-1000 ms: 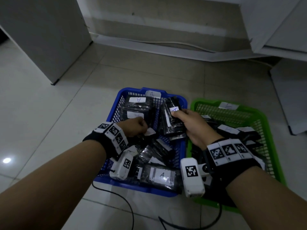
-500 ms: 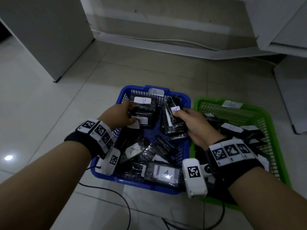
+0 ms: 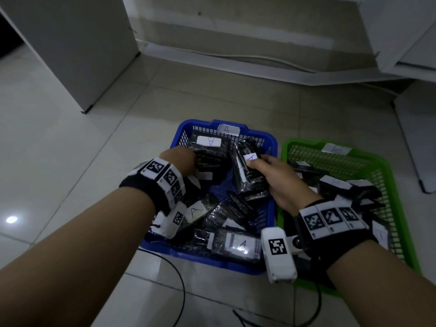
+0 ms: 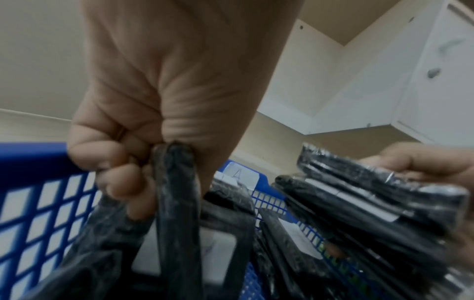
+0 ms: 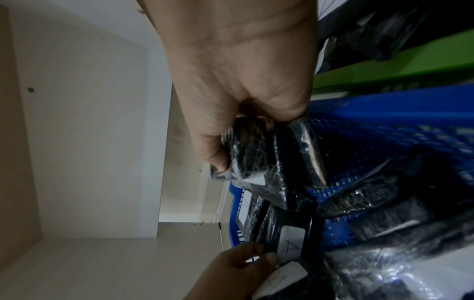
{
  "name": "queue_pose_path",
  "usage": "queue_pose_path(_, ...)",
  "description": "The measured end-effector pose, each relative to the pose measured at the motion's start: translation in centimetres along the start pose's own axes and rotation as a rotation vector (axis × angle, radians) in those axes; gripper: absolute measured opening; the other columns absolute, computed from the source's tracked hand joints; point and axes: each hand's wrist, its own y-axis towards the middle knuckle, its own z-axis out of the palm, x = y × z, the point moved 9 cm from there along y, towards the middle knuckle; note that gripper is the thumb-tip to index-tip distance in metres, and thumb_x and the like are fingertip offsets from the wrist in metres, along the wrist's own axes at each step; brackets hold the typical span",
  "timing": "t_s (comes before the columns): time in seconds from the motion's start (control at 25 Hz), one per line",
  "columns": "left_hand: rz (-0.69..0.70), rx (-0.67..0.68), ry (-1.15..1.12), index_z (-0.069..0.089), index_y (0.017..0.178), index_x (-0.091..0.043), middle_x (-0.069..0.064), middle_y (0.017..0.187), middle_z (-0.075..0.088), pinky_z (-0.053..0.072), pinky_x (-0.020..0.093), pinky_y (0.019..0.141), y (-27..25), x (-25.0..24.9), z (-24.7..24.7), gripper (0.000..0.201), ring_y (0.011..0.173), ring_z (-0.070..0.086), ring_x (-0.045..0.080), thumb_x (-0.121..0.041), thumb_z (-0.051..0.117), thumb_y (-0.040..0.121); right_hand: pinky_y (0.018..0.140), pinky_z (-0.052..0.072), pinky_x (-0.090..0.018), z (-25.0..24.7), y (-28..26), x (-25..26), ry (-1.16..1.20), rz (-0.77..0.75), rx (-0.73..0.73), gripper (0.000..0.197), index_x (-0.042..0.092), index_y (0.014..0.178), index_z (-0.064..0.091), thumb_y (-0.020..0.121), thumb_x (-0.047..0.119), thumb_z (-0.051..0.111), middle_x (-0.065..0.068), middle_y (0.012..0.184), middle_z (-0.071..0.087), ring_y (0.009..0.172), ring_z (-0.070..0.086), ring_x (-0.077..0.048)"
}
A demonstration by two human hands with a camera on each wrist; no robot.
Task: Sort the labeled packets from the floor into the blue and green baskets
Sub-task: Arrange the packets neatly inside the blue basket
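The blue basket [image 3: 271,140] sits on the floor, full of black plastic-wrapped packets with white "A" labels. The green basket [image 3: 401,175] stands to its right and holds several black packets too. My left hand [image 3: 186,161] is at the basket's far left and grips a stack of black packets [image 4: 177,203] by the edge, fingers curled round it. My right hand [image 3: 266,171] holds another stack of black packets [image 3: 247,171] over the blue basket's right side, thumb on its white label. In the right wrist view the packets [image 5: 259,162] sit between thumb and fingers.
A white cabinet [image 3: 70,43] stands at the back left and white panels [image 3: 415,128] lean at the right. A baseboard with a cable [image 3: 236,55] runs along the back wall. Black cables [image 3: 179,279] trail over the tiles in front of the baskets.
My left hand has moved from the middle of the blue basket toward its far left corner, carrying packets with it. The right hand has stayed nearly in place with its stack.
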Motion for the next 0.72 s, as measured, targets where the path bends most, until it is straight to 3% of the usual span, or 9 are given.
queue_pose_path(0.2, 0.071, 0.1, 0.095, 0.063, 0.12, -0.019, 0.004, 0.115, 0.064, 0.05, 0.039, 0.092, -0.7, 0.1, 1.5, 0.036, 0.105, 0.059, 0.024, -0.037, 0.059, 0.088, 0.078, 0.056, -0.038, 0.7, 0.3, -0.3, -0.024, 0.005, 0.033, 0.018, 0.014, 0.102, 0.067, 0.086, 0.021, 0.065, -0.009, 0.094, 0.074, 0.086, 0.07, -0.026)
queue_pose_path(0.28, 0.076, 0.044, 0.04, 0.063, 0.12, -0.019, 0.006, 0.114, 0.064, 0.05, 0.035, 0.09, -1.6, 0.5, 0.3, 0.034, 0.105, 0.059, 0.023, -0.034, 0.055, 0.091, 0.078, 0.056, -0.036, 1.3, 0.3, 0.0, -0.041, -0.014, 0.063, 0.019, 0.016, 0.105, 0.067, 0.086, 0.019, 0.065, -0.007, 0.095, 0.075, 0.087, 0.071, -0.024)
queue_pose_path(0.4, 0.009, -0.055, -0.171, 0.062, 0.12, -0.022, 0.006, 0.111, 0.065, 0.043, 0.027, 0.078, -4.0, 2.9, -2.3, 0.032, 0.097, 0.059, 0.02, -0.037, 0.052, 0.094, 0.082, 0.056, -0.034, 2.8, 0.3, 1.0, -0.146, -0.06, 0.109, 0.021, 0.022, 0.104, 0.065, 0.084, 0.017, 0.067, -0.005, 0.099, 0.074, 0.089, 0.071, -0.021)
queue_pose_path(0.56, -0.133, -0.031, -0.598, 0.066, 0.1, -0.021, 0.006, 0.071, 0.065, 0.045, 0.023, 0.051, -8.1, 8.4, -1.6, 0.025, 0.055, 0.057, 0.017, -0.042, 0.055, 0.092, 0.09, 0.053, -0.036, 5.1, 1.7, 1.1, -0.328, -0.096, 0.116, 0.049, 0.021, 0.122, 0.052, 0.077, 0.021, 0.073, 0.002, 0.111, 0.064, 0.099, 0.065, -0.016)
queue_pose_path(0.72, -0.224, 0.014, -0.897, 0.069, 0.088, -0.018, 0.005, 0.054, 0.056, 0.04, 0.019, 0.043, -10.9, 11.7, 2.3, 0.023, 0.042, 0.048, 0.013, -0.039, 0.059, 0.09, 0.086, 0.05, -0.031, 8.7, 2.7, 0.5, -0.578, -0.118, 0.182, 0.052, 0.022, 0.124, 0.051, 0.077, 0.022, 0.073, 0.003, 0.113, 0.059, 0.098, 0.061, -0.014)
